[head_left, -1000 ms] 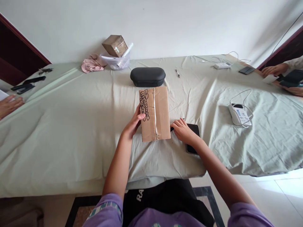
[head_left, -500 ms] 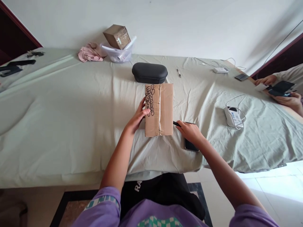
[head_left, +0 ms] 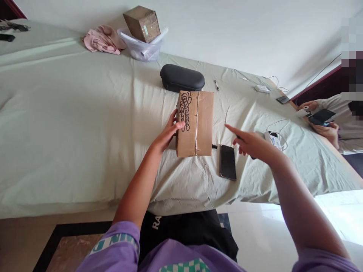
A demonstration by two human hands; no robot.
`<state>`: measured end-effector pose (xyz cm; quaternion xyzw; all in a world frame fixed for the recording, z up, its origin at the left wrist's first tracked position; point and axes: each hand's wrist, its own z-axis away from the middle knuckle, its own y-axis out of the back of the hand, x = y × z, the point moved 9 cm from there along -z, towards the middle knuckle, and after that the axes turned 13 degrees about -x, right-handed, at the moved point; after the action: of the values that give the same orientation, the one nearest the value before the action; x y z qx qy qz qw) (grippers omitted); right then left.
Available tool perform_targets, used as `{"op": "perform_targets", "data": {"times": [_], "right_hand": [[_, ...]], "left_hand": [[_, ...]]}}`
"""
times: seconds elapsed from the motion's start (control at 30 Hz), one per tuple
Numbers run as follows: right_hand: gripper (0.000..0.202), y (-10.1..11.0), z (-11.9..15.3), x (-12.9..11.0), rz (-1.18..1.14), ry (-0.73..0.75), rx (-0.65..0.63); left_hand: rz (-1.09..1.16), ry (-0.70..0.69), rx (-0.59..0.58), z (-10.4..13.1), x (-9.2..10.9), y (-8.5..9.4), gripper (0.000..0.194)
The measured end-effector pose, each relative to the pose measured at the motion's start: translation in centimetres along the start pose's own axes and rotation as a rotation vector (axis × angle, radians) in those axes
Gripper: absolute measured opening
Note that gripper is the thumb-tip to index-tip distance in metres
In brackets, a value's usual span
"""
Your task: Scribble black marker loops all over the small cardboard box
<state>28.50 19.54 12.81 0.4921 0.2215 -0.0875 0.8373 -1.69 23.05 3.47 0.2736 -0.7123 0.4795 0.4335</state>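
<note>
A cardboard box [head_left: 203, 124] with looped black scribbles and a taped centre seam rests on the cloth. My left hand [head_left: 169, 135] grips its left side, thumb on top and fingers mostly hidden behind the side. To the right of the box, my right hand [head_left: 249, 143] has its index finger stretched out and the other fingers curled round a thin dark object, whose ends show. A short black piece [head_left: 214, 146] sticks out by the box's right edge. Near it lies a black phone [head_left: 227, 162]. Behind the box is a black oval case [head_left: 182, 77].
On the cloth-covered table [head_left: 70, 132] are a pen [head_left: 216, 85], a power strip [head_left: 273, 140] with cables and a pink cloth [head_left: 103, 39]. A clear basin [head_left: 143, 51] holds another box [head_left: 142, 23]. At right, a person's hands [head_left: 326, 130] hold a dark device.
My right hand has moved right, away from the box's edge, and its index finger now points out; the phone is uncovered. My left hand stays on the box. The view has shifted and tilted.
</note>
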Motion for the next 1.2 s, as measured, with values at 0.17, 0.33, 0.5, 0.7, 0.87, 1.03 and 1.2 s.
{"op": "perform_targets", "data": {"times": [0.17,0.33,0.5,0.7,0.87,1.03,1.2], "right_hand": [[0.032,3.6,2.7,-8.2,-0.671,0.468,0.185],[0.045,3.4,1.9,-15.0,-0.7,0.718,0.457],[0.02,1.8,-1.2,-16.7,-0.658,0.679,0.598],[0.017,0.5,-3.5,-15.3,-0.589,0.584,0.671],[0.016,0.3,-3.8,-16.0,-0.515,0.619,0.658],[0.014,0.3,-3.9,-15.6,-0.5,0.688,0.692],[0.021,0.4,-4.2,-15.5,-0.474,0.728,0.717]], "left_hand": [[-0.057,-0.004,-0.006,0.1,0.2,-0.6,0.103],[-0.116,0.036,0.039,0.4,0.0,-0.5,0.105],[-0.133,0.033,0.053,0.3,-0.1,-0.5,0.106],[-0.103,0.03,0.076,0.3,-0.6,-0.1,0.1],[-0.14,0.03,0.072,0.3,-0.5,0.0,0.103],[-0.2,0.046,0.037,0.2,-0.6,0.1,0.107],[-0.207,0.035,0.016,0.1,-0.7,0.4,0.104]]}}
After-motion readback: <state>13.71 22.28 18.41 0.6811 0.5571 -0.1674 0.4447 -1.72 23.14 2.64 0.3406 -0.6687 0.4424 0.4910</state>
